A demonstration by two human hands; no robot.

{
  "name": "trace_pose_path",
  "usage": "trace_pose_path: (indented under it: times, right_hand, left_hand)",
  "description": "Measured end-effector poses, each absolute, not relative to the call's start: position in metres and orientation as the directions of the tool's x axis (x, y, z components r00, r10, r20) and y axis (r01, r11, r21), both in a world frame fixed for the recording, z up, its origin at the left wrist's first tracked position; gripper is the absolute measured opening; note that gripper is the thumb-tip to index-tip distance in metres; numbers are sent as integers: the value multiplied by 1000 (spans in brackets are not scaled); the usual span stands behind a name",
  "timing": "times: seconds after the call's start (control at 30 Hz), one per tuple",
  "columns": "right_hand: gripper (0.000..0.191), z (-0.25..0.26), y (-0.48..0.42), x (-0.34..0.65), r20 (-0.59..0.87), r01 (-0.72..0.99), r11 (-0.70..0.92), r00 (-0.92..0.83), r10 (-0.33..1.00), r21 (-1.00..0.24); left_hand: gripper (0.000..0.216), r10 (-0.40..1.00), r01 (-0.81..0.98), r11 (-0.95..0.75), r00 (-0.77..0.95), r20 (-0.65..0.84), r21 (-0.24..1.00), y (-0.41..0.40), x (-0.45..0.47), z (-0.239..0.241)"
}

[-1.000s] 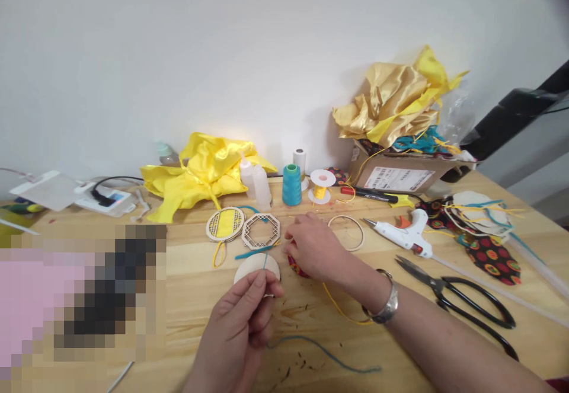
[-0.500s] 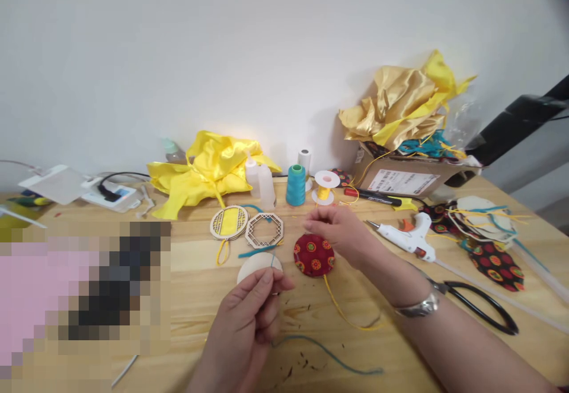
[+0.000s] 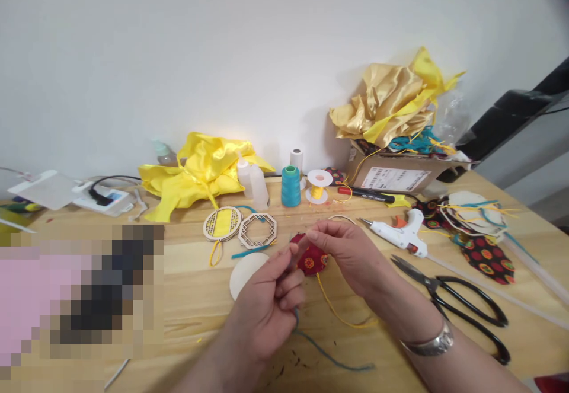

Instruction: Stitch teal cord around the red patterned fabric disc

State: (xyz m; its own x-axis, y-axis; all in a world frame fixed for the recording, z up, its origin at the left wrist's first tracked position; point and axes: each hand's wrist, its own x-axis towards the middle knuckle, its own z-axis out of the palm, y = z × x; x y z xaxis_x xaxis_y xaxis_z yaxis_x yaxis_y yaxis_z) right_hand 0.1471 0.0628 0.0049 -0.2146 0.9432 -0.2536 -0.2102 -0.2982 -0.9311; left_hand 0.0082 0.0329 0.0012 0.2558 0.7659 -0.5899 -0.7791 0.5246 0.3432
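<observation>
My left hand is closed in a pinch on a teal cord that trails down over the wooden table. My right hand meets it fingertip to fingertip, thumb and forefinger pinched at the cord's upper end. Just behind the fingers lies a red patterned fabric disc with a yellow cord. A plain pale disc lies left of my left hand. Two wooden lattice frames sit beyond it.
Black scissors and a white glue gun lie at the right. Thread spools, yellow satin fabric and a cardboard box of fabric stand along the wall. More patterned discs lie far right. A blurred patch covers the left.
My left hand rose from the pale disc with the teal cord. My right hand came back from behind the red disc to meet it above the table.
</observation>
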Motion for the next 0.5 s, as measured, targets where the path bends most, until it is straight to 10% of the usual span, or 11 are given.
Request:
trace_pose_path:
  times: [0.2,0.5]
  right_hand:
    - [26,1,65,145,-307,-268,-357,-210,928,-895]
    - [17,10,91,130,-368,-441,-515,-379,849,-735]
  left_hand:
    - [19,852,-838,380,152,-500,392,38,-4,7]
    - [10,978,-615,137,-42,-206,777,24,-8,-1]
